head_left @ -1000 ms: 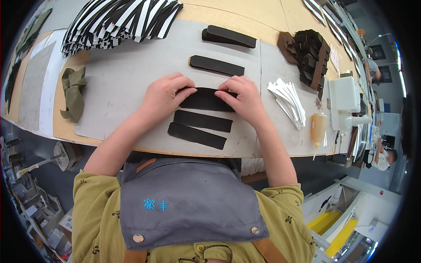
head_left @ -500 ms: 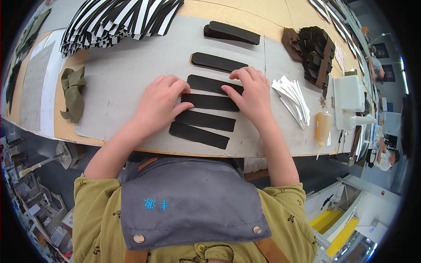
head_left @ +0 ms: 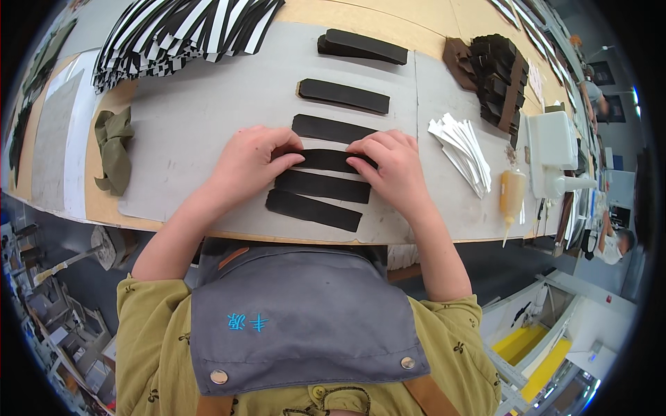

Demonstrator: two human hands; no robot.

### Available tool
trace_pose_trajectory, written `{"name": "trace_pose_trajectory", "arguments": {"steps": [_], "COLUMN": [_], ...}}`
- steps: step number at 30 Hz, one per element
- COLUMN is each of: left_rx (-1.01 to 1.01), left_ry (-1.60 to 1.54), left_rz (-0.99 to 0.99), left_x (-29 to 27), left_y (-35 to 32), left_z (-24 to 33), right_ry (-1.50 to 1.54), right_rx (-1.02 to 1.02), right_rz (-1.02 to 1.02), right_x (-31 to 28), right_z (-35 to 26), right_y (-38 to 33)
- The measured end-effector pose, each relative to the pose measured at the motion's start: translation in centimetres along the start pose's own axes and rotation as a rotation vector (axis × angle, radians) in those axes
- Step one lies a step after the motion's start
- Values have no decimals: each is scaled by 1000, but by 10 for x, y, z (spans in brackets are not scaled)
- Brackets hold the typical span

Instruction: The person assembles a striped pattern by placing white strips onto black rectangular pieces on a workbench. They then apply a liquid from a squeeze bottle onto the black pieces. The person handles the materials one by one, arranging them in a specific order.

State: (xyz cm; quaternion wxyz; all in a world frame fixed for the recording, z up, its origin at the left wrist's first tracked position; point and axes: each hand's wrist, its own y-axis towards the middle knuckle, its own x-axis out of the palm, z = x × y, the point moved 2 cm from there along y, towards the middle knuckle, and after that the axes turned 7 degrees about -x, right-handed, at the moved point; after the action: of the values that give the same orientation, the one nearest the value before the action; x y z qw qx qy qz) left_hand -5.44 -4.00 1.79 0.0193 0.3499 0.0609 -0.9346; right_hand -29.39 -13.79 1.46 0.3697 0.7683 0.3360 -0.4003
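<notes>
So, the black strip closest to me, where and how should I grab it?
Probably pinch the nearest black strip by its two short ends, left hand from the left, right hand from the right: it lies long and flat, and grey mat shows beyond each end. Its far long edge lies close to the next strip, so that side looks tighter.

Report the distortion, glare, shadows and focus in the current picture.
Head view: fisheye bend bows the near edge of the table, and the corners go black; head view: the light strip at far right glares white; head view: left hand and right hand look fairly sharp, shadows soft; head view: the black strip between them shows little surface detail.
</notes>
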Motion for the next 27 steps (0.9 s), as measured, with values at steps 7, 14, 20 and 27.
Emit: {"name": "trace_pose_trajectory", "arguments": {"steps": [7,14,20,27], "left_rx": [-14,137,156,193], "left_ry": [-35,-1,7,82], "left_rz": [38,94,64,143], "left_x": [0,3,6,12], "left_y": [-1,0,-5,-6], "left_z": [-1,-9,-5,-10], "right_ry": [-1,96,137,81], "right_rx": [5,31,64,23], "right_rz": [-30,-11,-55,-18], "right_x": [2,1,3,3], "right_z": [-4,-6,-5,-7], "right_y": [-2,0,0,1]}}
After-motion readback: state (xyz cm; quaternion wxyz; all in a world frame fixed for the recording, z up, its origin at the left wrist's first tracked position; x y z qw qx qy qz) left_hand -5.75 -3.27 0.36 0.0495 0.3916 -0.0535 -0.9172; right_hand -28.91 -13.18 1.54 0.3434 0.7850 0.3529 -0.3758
